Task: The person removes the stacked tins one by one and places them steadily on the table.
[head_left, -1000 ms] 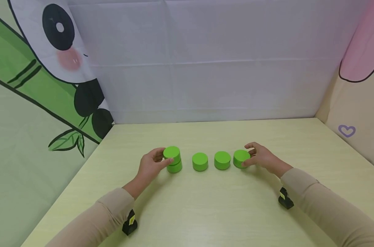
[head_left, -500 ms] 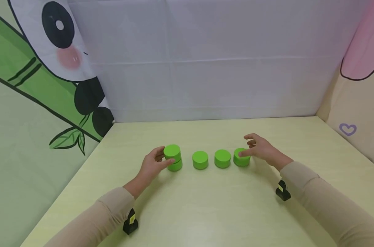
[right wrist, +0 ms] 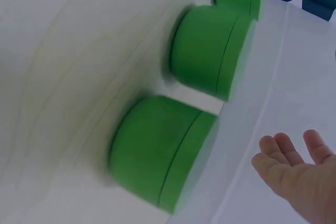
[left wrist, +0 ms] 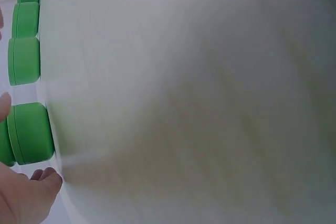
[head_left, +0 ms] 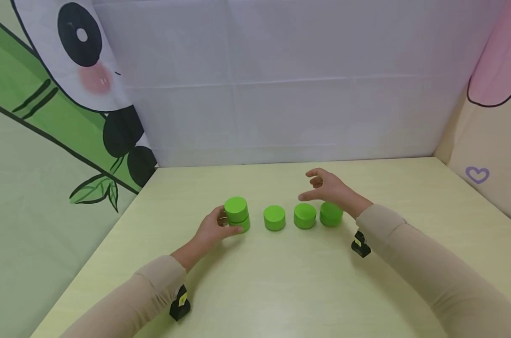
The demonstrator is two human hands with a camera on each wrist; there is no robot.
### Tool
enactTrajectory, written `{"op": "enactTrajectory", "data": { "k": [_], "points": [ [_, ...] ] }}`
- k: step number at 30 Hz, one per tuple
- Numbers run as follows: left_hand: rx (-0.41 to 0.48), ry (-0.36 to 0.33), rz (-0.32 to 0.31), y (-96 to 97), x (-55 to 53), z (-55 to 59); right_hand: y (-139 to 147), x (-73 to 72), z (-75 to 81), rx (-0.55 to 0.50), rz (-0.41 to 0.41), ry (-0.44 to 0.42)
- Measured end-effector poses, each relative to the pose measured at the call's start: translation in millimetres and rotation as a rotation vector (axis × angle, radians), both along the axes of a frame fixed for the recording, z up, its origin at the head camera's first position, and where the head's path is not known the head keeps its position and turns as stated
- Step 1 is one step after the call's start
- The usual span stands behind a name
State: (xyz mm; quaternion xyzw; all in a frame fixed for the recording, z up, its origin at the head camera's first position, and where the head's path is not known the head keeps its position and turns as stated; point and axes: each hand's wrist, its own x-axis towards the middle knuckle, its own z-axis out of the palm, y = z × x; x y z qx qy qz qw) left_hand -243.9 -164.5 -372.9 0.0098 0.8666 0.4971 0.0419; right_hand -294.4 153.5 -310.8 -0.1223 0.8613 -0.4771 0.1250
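My left hand [head_left: 210,231] is beside a stack of two short green cylinders. Its thumb lies across the front of the lower cylinder [head_left: 243,225], and its fingers are behind and left of the upper cylinder [head_left: 236,209]. In the left wrist view, a gap shows between the fingertips [left wrist: 48,176] and the lower cylinder. My right hand [head_left: 332,188] hovers with nothing in it, fingers spread, behind and above a row of single cylinders: a left one [head_left: 274,218], a middle one [head_left: 305,216] and a right one [head_left: 331,214]. A seam line runs near each top in the right wrist view.
The pale wooden table [head_left: 280,286] carries all the cylinders. A white cloth wall [head_left: 289,94] stands along its back edge, with printed panels left and right. A small black device [head_left: 180,304] is on the left wrist, another [head_left: 361,244] on the right.
My right hand has left the right cylinder, rising and moving left over the row. My left thumb has slid down from the upper cylinder to the lower one. The cylinders stay in place.
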Motion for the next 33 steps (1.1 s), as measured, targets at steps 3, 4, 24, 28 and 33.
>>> {"op": "enactTrajectory", "data": {
  "k": [3,4,24,28,33],
  "points": [
    [-0.016,-0.013,0.000,0.0,0.3,-0.7,-16.4,-0.4,2.6,-0.003,0.031,0.020],
    [-0.020,-0.013,0.002,0.5,0.9,-0.4,-22.1,-0.5,3.4,-0.002,0.041,0.023],
    [-0.019,0.036,-0.013,-0.6,2.6,3.3,-119.1,3.3,7.9,0.076,0.206,0.111],
    [-0.038,0.051,-0.019,-1.3,2.4,1.7,-130.0,3.8,5.1,0.130,0.225,0.119],
    [-0.025,0.036,-0.020,-1.8,0.8,-1.2,-136.3,3.7,2.7,0.167,0.242,0.113]
  ]
}}
